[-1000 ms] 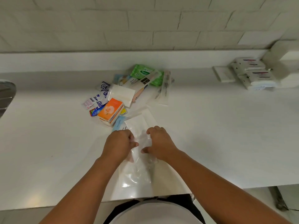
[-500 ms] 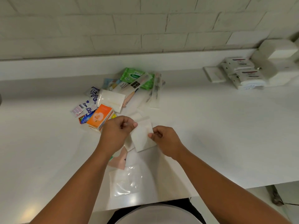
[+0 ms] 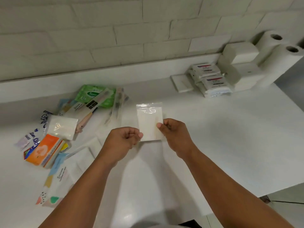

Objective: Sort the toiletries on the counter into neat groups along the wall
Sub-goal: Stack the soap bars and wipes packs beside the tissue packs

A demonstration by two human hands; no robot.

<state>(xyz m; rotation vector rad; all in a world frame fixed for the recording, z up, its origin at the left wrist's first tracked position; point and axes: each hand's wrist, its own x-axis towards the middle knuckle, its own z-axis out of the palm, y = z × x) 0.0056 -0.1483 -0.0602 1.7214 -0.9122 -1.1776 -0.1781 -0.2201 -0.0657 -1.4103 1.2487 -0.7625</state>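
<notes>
Holding what, there? my flatmate asks.

"A small clear zip bag (image 3: 149,122) of flat white pads, cotton ones I'd guess. My left hand (image 3: 125,140) pinches its lower left corner and my right hand (image 3: 174,134) pinches the right edge between thumb and forefinger, the other fingers curled in. The bag is lifted off the tabletop (image 3: 230,137), upright and facing me, between the loose pile and the tidy end."

"Why 2 hands for something that light?"

"The plastic is limp. Held taut by both sides, it stays flat and I can read what's inside before choosing its group."

"And where would it go?"

"Probably rightward. The 2 wipes packs (image 3: 212,79) already sit stacked against the wall (image 3: 115,30), beside a flat white dish (image 3: 181,83) and near the toilet rolls (image 3: 279,45), so that end looks like the sorted row. There's bare tabletop just left of the dish."

"The rest?"

"On my left it's a jumble: green wipes pack (image 3: 92,94), wrapped toothbrushes (image 3: 92,111) lying across it, an orange tissue pack (image 3: 44,148), sachets (image 3: 32,137). Most of the job is ahead, I'd say."

"Any risk?"

"Slippery film. A loose pinch and it slides out."
</notes>
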